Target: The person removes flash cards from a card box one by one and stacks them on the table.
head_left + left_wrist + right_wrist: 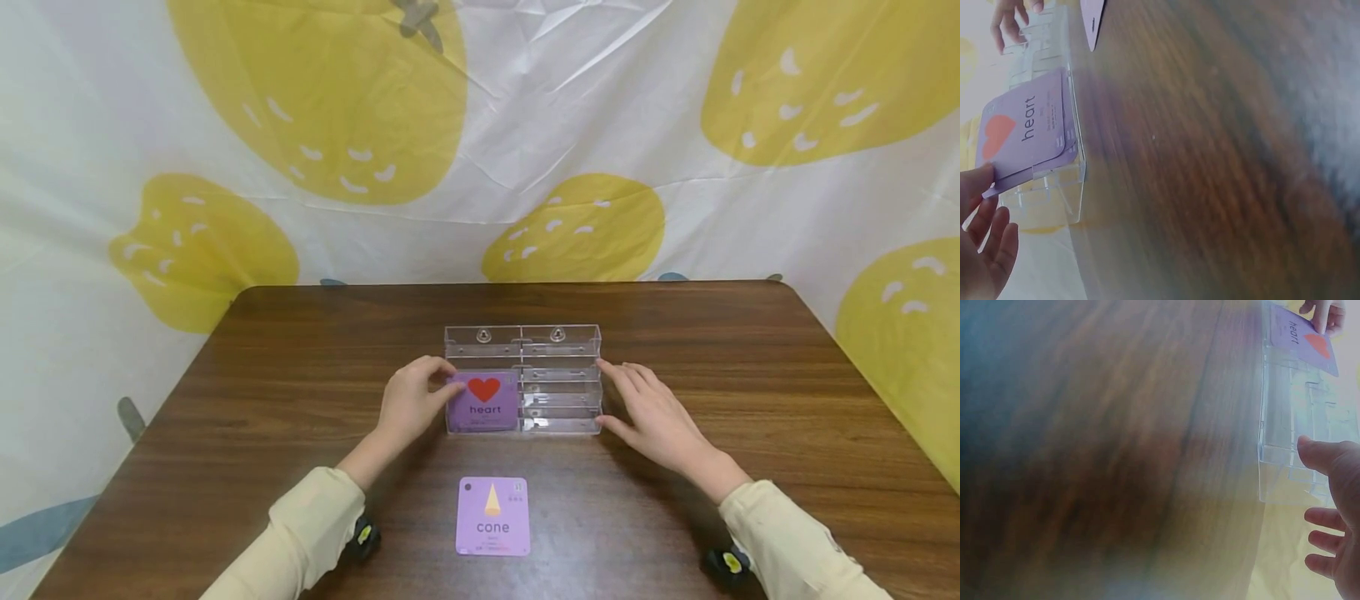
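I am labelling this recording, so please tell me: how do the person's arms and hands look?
The left hand and right hand wear no gloves. The left sleeve and right sleeve are pale cream, ending near the wrists. By each sleeve shows a small black device with a yellow marking.

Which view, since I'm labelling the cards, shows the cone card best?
The head view: the cone card lies whole and face up, its word and picture readable. The left wrist view shows only one corner, at the frame's top; the right wrist view shows none of it.
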`<move>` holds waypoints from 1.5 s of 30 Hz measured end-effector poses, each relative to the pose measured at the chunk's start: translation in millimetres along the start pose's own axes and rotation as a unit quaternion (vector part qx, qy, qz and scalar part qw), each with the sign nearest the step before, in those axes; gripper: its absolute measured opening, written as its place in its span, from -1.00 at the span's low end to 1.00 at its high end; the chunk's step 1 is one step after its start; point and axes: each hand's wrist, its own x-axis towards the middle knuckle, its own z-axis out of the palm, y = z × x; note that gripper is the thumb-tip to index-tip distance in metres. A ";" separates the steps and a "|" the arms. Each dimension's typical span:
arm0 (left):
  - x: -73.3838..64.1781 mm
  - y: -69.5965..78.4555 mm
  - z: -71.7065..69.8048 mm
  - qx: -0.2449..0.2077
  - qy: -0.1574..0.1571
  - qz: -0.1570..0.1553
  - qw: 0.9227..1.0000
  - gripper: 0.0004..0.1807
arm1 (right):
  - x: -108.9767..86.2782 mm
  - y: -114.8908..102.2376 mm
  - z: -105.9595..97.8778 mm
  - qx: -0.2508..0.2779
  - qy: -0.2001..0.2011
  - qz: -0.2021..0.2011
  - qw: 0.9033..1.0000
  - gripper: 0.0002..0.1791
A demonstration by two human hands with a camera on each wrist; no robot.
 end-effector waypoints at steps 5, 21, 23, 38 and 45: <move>0.2 -3.0 2.6 -0.056 0.006 -0.019 0.998 -0.90 | -0.1 -0.2 0.2 0.000 0.001 -0.002 1.000 -0.17; -0.6 4.3 0.7 -0.125 0.016 0.004 0.992 -0.95 | -2.1 -0.5 0.1 -0.005 0.014 -0.007 1.000 -0.17; -0.3 4.7 0.3 -0.134 0.011 0.000 0.991 -0.96 | -2.1 -0.2 0.2 -0.005 0.016 -0.010 1.000 -0.17; -3.8 14.9 -8.0 -0.195 -0.001 -0.027 0.980 -0.96 | -0.6 -0.5 1.1 -0.005 0.018 -0.016 1.000 -0.17; -12.1 22.0 -12.3 -0.206 -0.013 -0.045 0.977 -0.95 | 0.4 -0.6 1.6 -0.004 0.028 -0.021 0.999 -0.17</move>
